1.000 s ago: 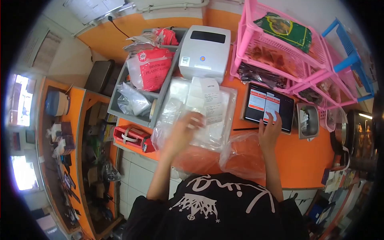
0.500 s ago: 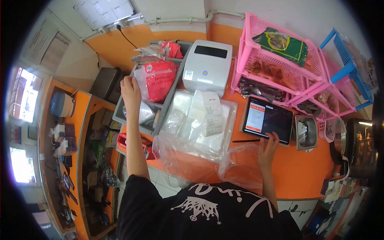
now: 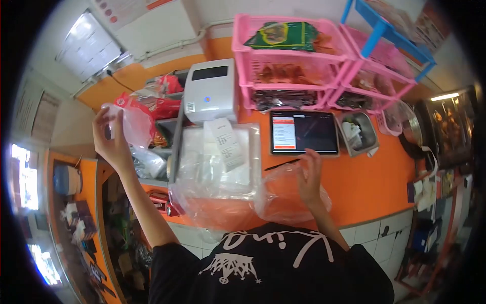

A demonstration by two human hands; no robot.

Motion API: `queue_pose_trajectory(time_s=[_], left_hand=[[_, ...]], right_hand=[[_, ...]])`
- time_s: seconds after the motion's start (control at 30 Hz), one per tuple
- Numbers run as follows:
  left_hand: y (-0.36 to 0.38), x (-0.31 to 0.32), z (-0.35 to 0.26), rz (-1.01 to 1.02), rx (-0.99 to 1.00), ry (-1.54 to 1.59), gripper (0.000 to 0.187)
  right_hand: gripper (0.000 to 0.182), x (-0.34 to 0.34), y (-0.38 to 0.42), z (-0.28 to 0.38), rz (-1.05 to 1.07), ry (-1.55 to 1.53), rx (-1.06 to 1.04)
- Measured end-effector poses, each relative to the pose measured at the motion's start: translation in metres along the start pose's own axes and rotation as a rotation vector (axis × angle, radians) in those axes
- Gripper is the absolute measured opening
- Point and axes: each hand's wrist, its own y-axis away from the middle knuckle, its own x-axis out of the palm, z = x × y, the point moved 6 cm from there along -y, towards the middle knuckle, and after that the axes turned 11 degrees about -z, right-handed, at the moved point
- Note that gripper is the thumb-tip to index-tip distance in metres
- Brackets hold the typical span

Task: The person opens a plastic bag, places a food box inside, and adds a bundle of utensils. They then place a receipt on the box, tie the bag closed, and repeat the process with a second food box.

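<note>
While at tablet's (image 3: pixel 316 133) edge, right grip (image 3: pixel 310 175)

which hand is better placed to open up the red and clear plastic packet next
Probably the left hand: it is right at the edge of the red and clear plastic packet. The right hand is farther across the counter, by the tablet's lower edge.

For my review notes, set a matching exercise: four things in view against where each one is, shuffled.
Things:
1. left hand
2. tablet
3. printed receipt
4. green packet

Places:
A. over the clear plastic bags
B. on the top tier of the pink rack
C. at the edge of the red-and-clear packet
D. beside the metal container

Pairs: 1-C, 2-D, 3-A, 4-B
</note>
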Motion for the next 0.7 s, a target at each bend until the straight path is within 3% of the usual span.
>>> queue_pose_trajectory(time_s=[0.07, 0.13, 0.27, 0.3, 0.37, 0.4, 0.5, 0.57, 0.63, 0.7], left_hand=[[0.017, 0.01, -0.017, 0.042, 0.15, 0.002, 0.016], [0.03, 0.028, -0.02, 0.048, 0.312, -0.134, 0.012], [0.019, 0.032, 0.063, -0.003, 0.077, -0.182, 0.015], [0.003, 0.023, 0.069, -0.025, 0.1, -0.2, 0.015], [-0.02, -0.006, 0.088, -0.254, -0.065, -0.086, 0.018], [-0.029, -0.014, 0.084, -0.26, -0.058, -0.095, 0.018], [-0.046, -0.022, 0.075, -0.129, -0.188, 0.361, 0.021], [-0.037, -0.026, 0.075, -0.082, -0.269, 0.474, 0.022], [-0.014, -0.021, 0.041, 0.007, -0.52, 0.727, 0.023], [0.02, -0.014, -0.007, 0.2, -0.6, 0.776, 0.026]], right_hand=[[0.02, 0.001, 0.006, 0.016, 0.114, -0.212, 0.05], [0.02, -0.003, 0.016, 0.03, 0.152, -0.2, 0.026], [0.018, -0.004, 0.03, 0.055, 0.215, -0.214, -0.081], [0.018, -0.005, 0.034, 0.06, 0.215, -0.246, -0.097], [0.017, -0.007, 0.044, 0.061, 0.255, -0.18, -0.092], [0.017, -0.006, 0.049, 0.059, 0.26, -0.191, -0.095], [0.015, 0.001, 0.062, 0.052, 0.295, -0.239, 0.016], [0.016, 0.01, 0.061, 0.057, 0.344, -0.444, 0.182], [0.018, 0.019, 0.051, 0.076, 0.361, -0.513, 0.15], [0.024, 0.028, 0.036, 0.104, 0.411, -0.675, 0.196]])
